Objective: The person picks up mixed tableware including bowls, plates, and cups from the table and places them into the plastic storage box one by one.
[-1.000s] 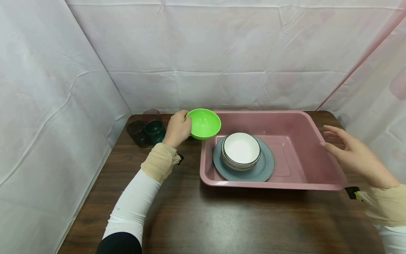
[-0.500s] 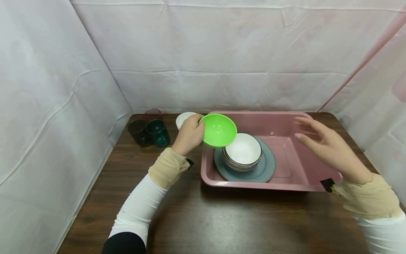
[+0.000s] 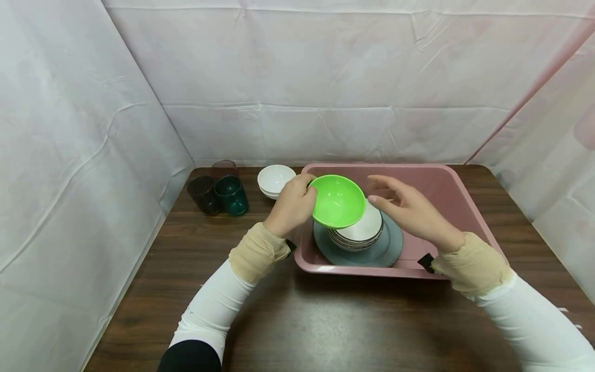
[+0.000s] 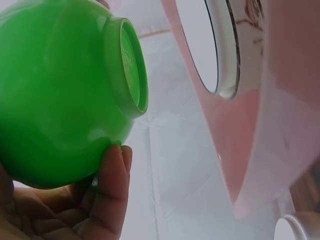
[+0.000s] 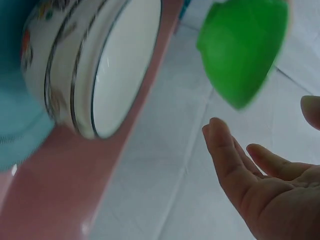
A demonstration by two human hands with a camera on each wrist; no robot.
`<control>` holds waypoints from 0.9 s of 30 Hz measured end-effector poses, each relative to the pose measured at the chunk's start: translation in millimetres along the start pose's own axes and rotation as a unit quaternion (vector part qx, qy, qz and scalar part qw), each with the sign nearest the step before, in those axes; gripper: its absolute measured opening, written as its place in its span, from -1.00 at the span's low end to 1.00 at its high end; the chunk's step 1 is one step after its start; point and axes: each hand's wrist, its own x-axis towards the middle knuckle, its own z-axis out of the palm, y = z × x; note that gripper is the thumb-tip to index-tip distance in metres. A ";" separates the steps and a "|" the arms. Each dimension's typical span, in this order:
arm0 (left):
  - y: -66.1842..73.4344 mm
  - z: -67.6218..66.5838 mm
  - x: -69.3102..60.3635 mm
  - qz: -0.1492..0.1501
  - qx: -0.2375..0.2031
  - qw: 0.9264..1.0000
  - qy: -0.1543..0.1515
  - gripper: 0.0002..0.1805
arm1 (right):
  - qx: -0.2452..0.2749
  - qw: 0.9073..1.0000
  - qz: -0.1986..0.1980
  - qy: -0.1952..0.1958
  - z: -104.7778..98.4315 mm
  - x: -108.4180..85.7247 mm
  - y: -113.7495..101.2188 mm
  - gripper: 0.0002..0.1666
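A bright green bowl [image 3: 338, 202] is held in the air by my left hand [image 3: 294, 202], its thumb and fingers pinching the left rim. The left wrist view shows the bowl's underside and foot ring, with fingers [image 4: 111, 192] against it. Just right of the bowl is my right hand [image 3: 411, 211], fingers spread and loosely bent, holding nothing. A gap parts it from the green bowl in the right wrist view. Partly hidden below the green bowl, a stack of white bowls [image 3: 370, 225] with dark rims sits on a grey-blue plate [image 3: 392, 243] inside the pink tub [image 3: 367, 270].
White bowls [image 3: 275, 178] stand left of the tub at the table's back. Further left are a dark cup [image 3: 202, 194], a teal cup [image 3: 231, 195] and a reddish clear cup [image 3: 225, 166]. White sheeting [image 3: 297, 82] rises behind the brown table [image 3: 279, 320].
My left hand has carried the green bowl right and toward me, over the stacked bowls, uncovering the white bowls at the back. My right hand has swung left from the tub's right edge.
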 end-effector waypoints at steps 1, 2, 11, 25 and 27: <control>0.9 0.7 -0.6 0.002 0.001 1.000 -0.001 -0.64 | 0.005 1.000 0.001 -0.007 3.1 2.7 -0.2 -0.38; 2.1 1.2 -1.3 0.004 0.002 1.000 -0.002 -0.64 | 0.010 1.000 0.002 -0.012 5.8 5.1 -0.5 -0.38; 9.6 3.0 -4.5 0.012 0.009 1.000 -0.009 -0.64 | 0.006 1.000 -0.023 -0.012 21.1 21.6 -2.6 -0.42; 12.9 2.1 -8.2 0.025 0.013 0.999 -0.024 -0.62 | -0.063 0.998 -0.023 0.009 21.3 28.8 -3.9 -0.53; 12.4 0.8 -8.4 0.026 0.011 0.999 -0.034 -0.63 | -0.075 0.997 -0.023 0.011 19.6 28.4 -5.4 -0.54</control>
